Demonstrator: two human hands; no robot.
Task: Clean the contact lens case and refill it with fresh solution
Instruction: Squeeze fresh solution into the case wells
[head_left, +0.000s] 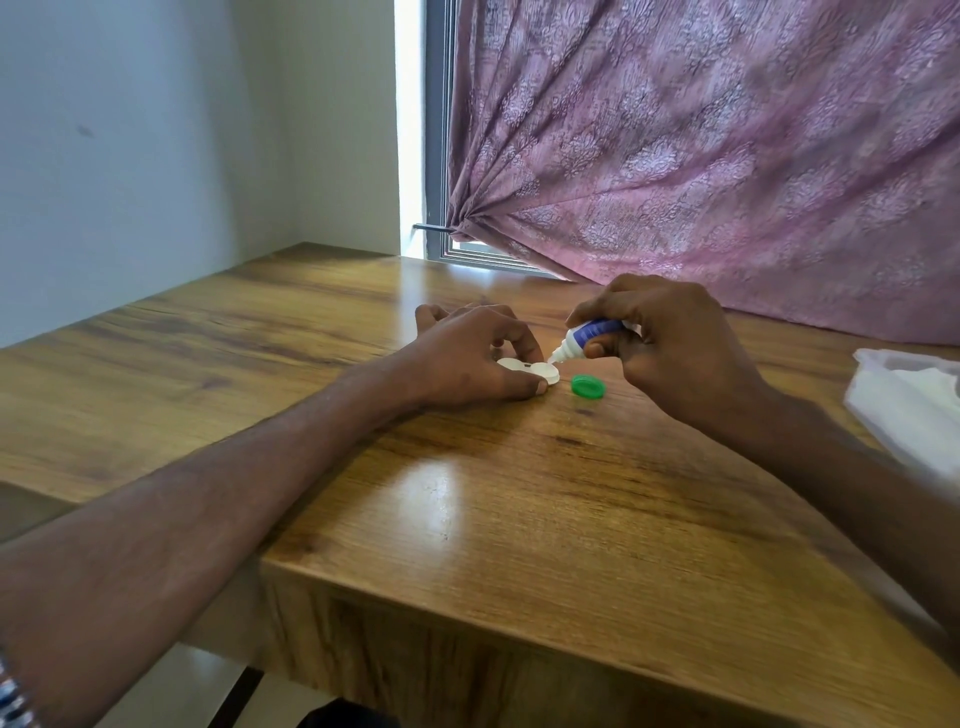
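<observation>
1. Nearest the camera, the corner of the wooden table (519, 519) juts forward, with a bright patch of reflected light on its glossy top
2. Both bare forearms reach in over the table from the lower left and lower right, and a beaded band shows at the bottom left edge on the left arm
3. At the right edge lies a white translucent plastic bag (914, 400), well apart from the hands
4. A green cap (588, 386) lies on the table just right of the case and below the right hand, touching neither
5. The left hand (467, 358) rests on the table with thumb and fingers pinched on the white contact lens case (530, 370), pressing it flat to the table; the left end of the case is hidden under the fingers
6. The right hand (670, 338) is clamped around a small solution bottle (587, 338), white with a blue label, tilted nozzle-down to the left
7. The nozzle tip sits right over the right well of the case; whether it touches or liquid is coming out cannot be told
8. Behind the hands a pink patterned curtain (727, 156) hangs down to the table's far edge, gathered beside a window frame (441, 156), with a pale wall to the left
</observation>
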